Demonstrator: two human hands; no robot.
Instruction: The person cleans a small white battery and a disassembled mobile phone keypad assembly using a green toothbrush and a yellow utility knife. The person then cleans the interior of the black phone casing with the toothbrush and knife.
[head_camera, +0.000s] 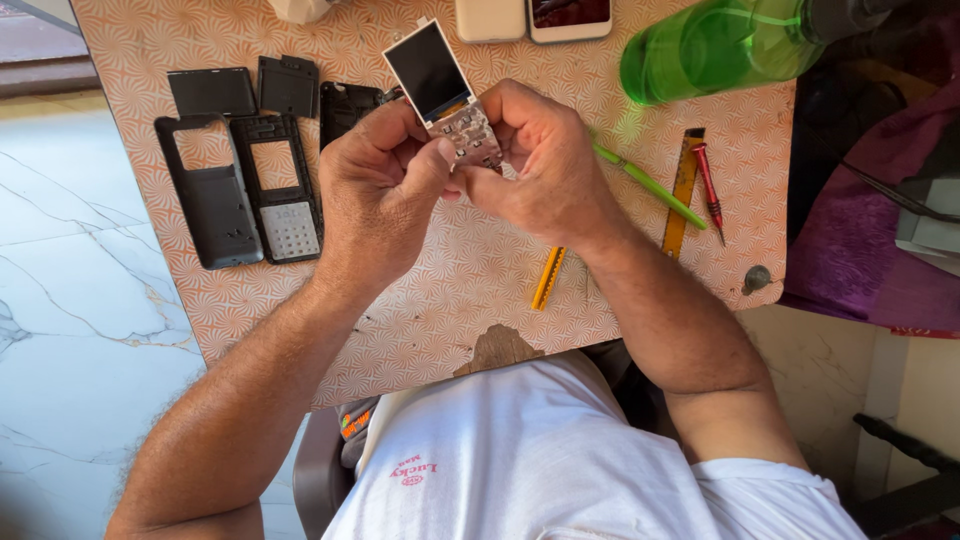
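**Orange table, bare phone board held in both hands**

Orange-and-white patterned laminate covers the table (450, 290), whose near edge is chipped to bare wood just below the wrists. White marble floor (70, 300) with grey veins lies beyond the left elbow; purple cloth (860, 250) sits past the right forearm.

Both hands meet over the middle of the table. The left hand (375, 190) and right hand (545, 165) hold a phone board (450, 95) between them, fingers of both clamped on its lower, keypad half. Its dark screen sticks up clear above the fingertips, tilted away to the left.

Left of the left hand's knuckles lie 2 black frames (245, 190) side by side, one with a pale keypad grid. Above them, 3 black covers (255, 90) lie flat in a row, the nearest just beside the left fingers.

Right of the right hand lie a green stick (650, 185), a yellow ruler (685, 190) and a red screwdriver (708, 180), close together. A yellow tool (548, 277) shows under the right wrist. A green bottle (720, 45) lies on its side above them, near the far edge. 2 phones (530, 18) sit at the far edge above the fingertips, 1 pale, 1 with a dark reddish screen. No label on these is legible.
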